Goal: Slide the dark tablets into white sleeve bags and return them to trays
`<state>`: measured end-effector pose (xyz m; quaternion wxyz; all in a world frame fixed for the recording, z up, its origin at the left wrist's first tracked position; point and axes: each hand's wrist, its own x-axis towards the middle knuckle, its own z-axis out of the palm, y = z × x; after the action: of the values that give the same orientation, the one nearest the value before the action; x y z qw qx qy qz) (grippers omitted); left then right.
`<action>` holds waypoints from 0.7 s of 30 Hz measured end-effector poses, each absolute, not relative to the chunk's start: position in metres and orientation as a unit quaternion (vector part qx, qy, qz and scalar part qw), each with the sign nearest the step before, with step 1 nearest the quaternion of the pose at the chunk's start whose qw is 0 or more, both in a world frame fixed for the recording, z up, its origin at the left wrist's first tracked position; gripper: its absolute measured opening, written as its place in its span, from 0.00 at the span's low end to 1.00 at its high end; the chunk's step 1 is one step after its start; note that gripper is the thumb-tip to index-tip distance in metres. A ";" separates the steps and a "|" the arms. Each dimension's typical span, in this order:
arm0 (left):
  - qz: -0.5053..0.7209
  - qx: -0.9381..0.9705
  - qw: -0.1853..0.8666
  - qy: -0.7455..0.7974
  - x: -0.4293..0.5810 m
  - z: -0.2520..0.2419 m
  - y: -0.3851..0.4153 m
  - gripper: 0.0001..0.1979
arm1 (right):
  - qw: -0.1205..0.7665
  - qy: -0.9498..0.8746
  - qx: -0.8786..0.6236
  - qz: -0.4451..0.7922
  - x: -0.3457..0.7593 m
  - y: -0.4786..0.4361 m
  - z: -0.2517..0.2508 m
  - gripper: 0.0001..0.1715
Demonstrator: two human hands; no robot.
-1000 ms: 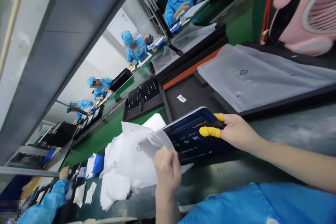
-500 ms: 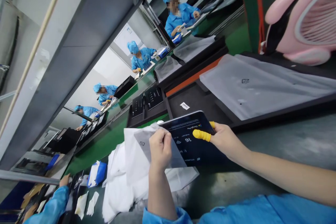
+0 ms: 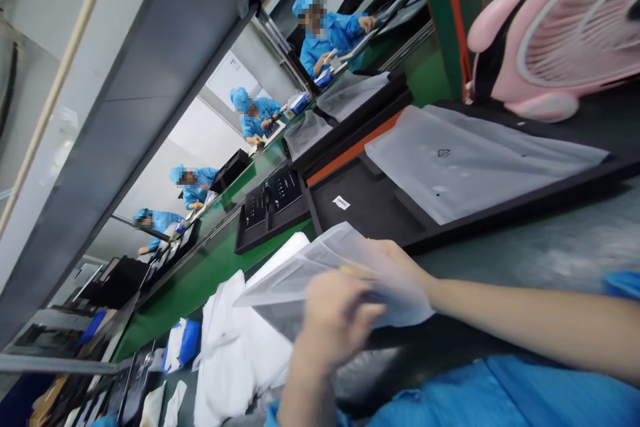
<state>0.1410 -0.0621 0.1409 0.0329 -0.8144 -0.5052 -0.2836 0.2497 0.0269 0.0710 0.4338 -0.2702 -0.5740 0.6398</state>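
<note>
Frosted plastic bag [image 3: 345,267] sits near centre above the table [image 3: 525,247], drawn over a dark tablet [image 3: 285,313] that shows only at the bag's open left end. Left hand [image 3: 337,323] is closed on the bag's near edge; right hand [image 3: 400,267], under the film, grips the tablet's right end. Judged step: bagging, nearly seated. Next needs the right hand freed without dragging film.

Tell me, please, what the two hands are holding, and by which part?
Both grip a translucent bag over a dark flat device: the left hand at its near edge, the right hand under its right end.
</note>
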 end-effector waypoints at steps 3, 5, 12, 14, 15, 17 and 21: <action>-0.323 -0.683 0.013 -0.655 0.099 0.176 -0.069 0.13 | 0.402 -0.597 -0.186 0.669 0.265 0.039 0.099 0.19; -0.272 -0.640 -0.079 -0.715 0.083 0.185 -0.071 0.10 | 0.366 -0.650 -0.161 0.647 0.275 0.050 0.121 0.19; -0.444 -0.475 -0.129 -0.748 0.096 0.154 -0.067 0.15 | 0.344 -0.802 -0.100 0.478 0.281 0.091 0.198 0.26; -0.456 -0.463 -0.137 -0.748 0.100 0.147 -0.064 0.16 | 0.263 -0.886 -0.102 0.369 0.276 0.096 0.221 0.24; -0.456 -0.465 -0.143 -0.746 0.101 0.145 -0.063 0.16 | 0.231 -0.917 -0.110 0.306 0.274 0.098 0.232 0.22; -0.462 -0.460 -0.150 -0.743 0.100 0.140 -0.060 0.17 | 0.243 -0.932 -0.154 0.219 0.272 0.105 0.253 0.16; -0.502 -0.405 -0.161 -0.747 0.085 0.125 -0.057 0.21 | 0.368 -0.877 -0.198 0.235 0.287 0.123 0.259 0.20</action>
<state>0.0849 -0.0575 0.1248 -0.1607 -0.4053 -0.7472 -0.5016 0.2865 0.1231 0.2588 0.3684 -0.1982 -0.8775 0.2348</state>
